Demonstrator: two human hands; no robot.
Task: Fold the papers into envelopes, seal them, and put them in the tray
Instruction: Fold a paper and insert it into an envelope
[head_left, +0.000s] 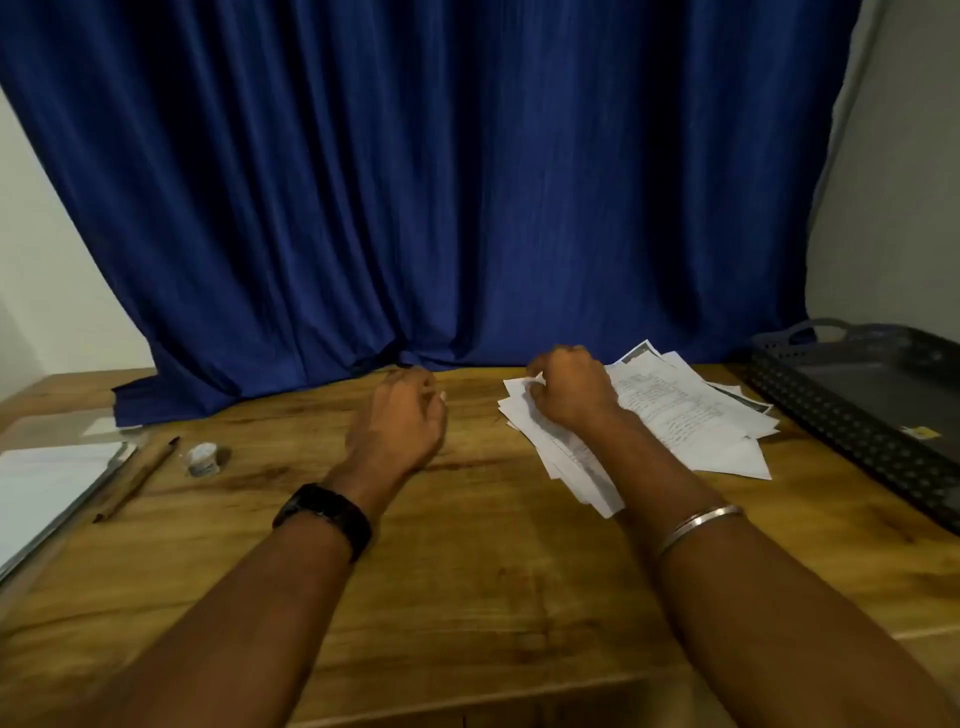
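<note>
Since single sheet is needed for folding, right hand (571, 397) is set on loose papers (675, 415) at 1 o'clock, fingers curled and pinching corner of top sheet, judged as grip to peel it free. Left hand (397, 421) is held over table (493, 571) at 12 o'clock, fingers loosely curled, nothing grasped, likely ready to receive sheet. Tray (841, 421) is placed at 3 o'clock, beside papers; no envelopes seen inside. Small pot (205, 458) and brush-like stick (136, 480) are laid at 9 o'clock, presumably for sealing.

Printed papers (685, 415) in loose pile, dark tray (831, 415) beside
</note>
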